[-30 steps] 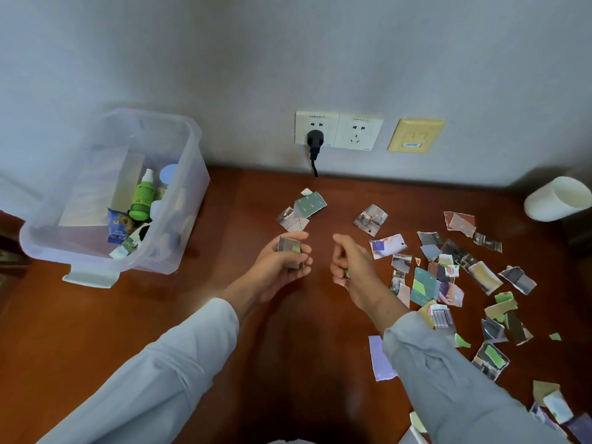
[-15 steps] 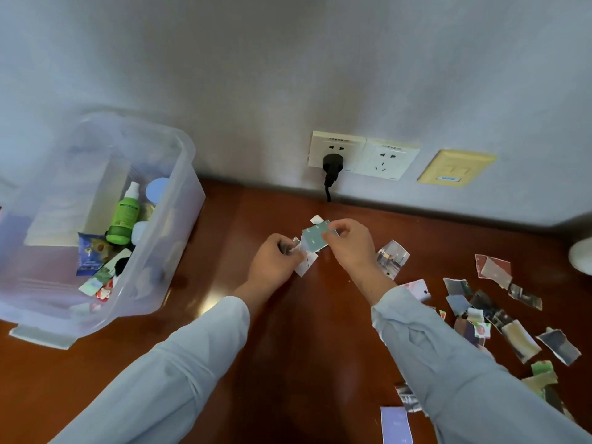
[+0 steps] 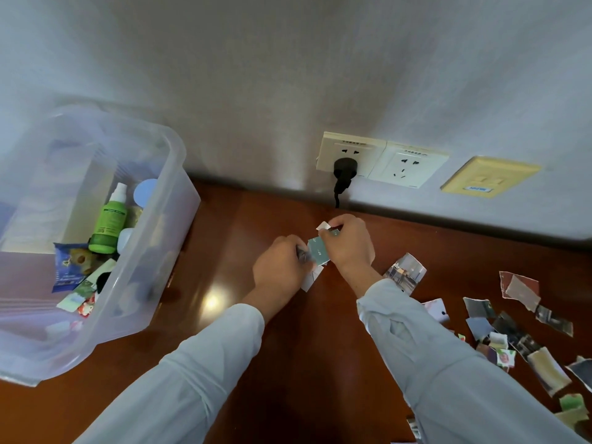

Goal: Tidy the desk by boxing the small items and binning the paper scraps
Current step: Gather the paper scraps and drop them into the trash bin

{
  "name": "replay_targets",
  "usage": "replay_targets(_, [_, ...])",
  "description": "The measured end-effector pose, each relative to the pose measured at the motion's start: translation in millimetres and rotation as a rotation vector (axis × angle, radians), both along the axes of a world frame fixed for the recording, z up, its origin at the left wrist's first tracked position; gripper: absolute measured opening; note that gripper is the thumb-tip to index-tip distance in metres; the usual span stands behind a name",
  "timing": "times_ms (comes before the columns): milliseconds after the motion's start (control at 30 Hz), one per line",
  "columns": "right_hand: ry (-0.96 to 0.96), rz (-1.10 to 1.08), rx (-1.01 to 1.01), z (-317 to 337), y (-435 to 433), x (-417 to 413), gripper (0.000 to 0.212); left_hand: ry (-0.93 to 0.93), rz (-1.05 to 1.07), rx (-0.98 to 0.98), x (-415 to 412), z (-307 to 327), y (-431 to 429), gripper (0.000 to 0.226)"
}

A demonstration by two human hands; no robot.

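"Near the wall, mid-desk: what are the hands doing?"

"Both are up close together, fingers curled. Right hand (image 3: 350,248) pinches the green scrap (image 3: 318,251) by its top edge, thumb under, fingers over. A small white scrap (image 3: 323,225) pokes out just above those fingers."

"Left hand?"

"Left hand (image 3: 282,267) is clenched round a grey scrap (image 3: 302,255), thumb side toward the green one. The green scrap's left edge touches it. Can't tell if the left fingers grip the green one too."

"Anything under them?"

"A pale scrap (image 3: 312,278) shows below the left fingers. Held or lying on the desk (image 3: 224,251), can't tell."

"Rest of the scraps?"

"Loose on the desk, right side. A photo scrap (image 3: 407,274) lies just beside the right sleeve (image 3: 416,341), and a pile (image 3: 512,331) spreads further right to the frame edge."

"Box?"

"Clear plastic box (image 3: 166,200) on the left of the desk, well apart from the hands, no lid on. Inside: a green spray bottle (image 3: 109,224) leaning, a blue packet (image 3: 69,267) and small bits by the near wall."

"Wall?"

"Two sockets (image 3: 381,160), a black plug (image 3: 344,169) in the left one, and a yellow plate (image 3: 490,176) to the right."
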State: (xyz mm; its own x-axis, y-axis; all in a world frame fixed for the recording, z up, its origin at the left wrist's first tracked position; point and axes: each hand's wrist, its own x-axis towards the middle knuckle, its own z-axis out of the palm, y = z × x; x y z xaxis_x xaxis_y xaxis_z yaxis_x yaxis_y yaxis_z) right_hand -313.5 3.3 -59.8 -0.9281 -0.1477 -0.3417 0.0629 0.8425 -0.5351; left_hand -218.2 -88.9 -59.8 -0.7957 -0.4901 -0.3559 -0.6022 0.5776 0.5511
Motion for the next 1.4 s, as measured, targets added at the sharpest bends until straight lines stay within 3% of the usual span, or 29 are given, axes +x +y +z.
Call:
replay_targets(133, [-0.029,0.036,0.014,2.2,0.9,-1.8,0.007,0.006,-0.014,0.022,-3.7,-4.6,0.8,0.013])
replay_targets(267, [-0.037,0.106,-0.019,3.4,11.7,5.9,0.010,0.025,-0.019,0.054,1.4,-4.5,1.5,0.032])
replay_targets(367, [-0.118,-0.043,-0.242,4.9,17.9,12.1,0.018,0.028,-0.054,0.072,4.7,-4.0,1.5,0.038])
replay_targets(533, [-0.376,-0.405,-0.744,15.4,26.4,18.5,0.022,-0.017,-0.084,0.081,5.3,-2.5,2.4,0.019])
replay_targets(633, [-0.499,-0.509,-0.872,24.7,30.7,21.0,0.024,-0.010,-0.080,0.097,6.6,0.0,1.8,0.017])
replay_targets(700, [-0.511,-0.462,-0.806,24.2,32.6,21.2,0.020,0.004,-0.088,0.108,7.5,1.5,1.4,0.021])
replay_targets(800, [-0.327,-0.223,-0.436,16.7,35.7,23.0,0.010,0.033,-0.114,0.128,11.4,2.0,0.0,0.020])
replay_targets(900, [-0.254,-0.009,-0.124,9.4,37.7,29.0,0.039,0.064,-0.162,0.135,17.1,1.0,-2.2,0.015])
replay_targets(1000, [-0.204,0.122,0.065,10.8,35.4,35.0,0.034,0.097,-0.202,0.158,23.6,-0.5,-1.6,0.015])
replay_targets(1100, [-0.170,0.174,0.101,14.3,34.5,39.2,0.018,0.127,-0.174,0.193,29.2,0.9,1.6,0.018])
replay_targets(1200, [-0.163,0.188,0.078,15.0,38.5,43.4,0.014,0.182,0.020,0.334,30.6,5.3,4.3,0.019])
replay_targets(1400, [-0.126,0.188,0.120,21.0,46.2,52.5,0.046,0.245,0.491,0.707,32.3,7.8,-2.6,0.027])
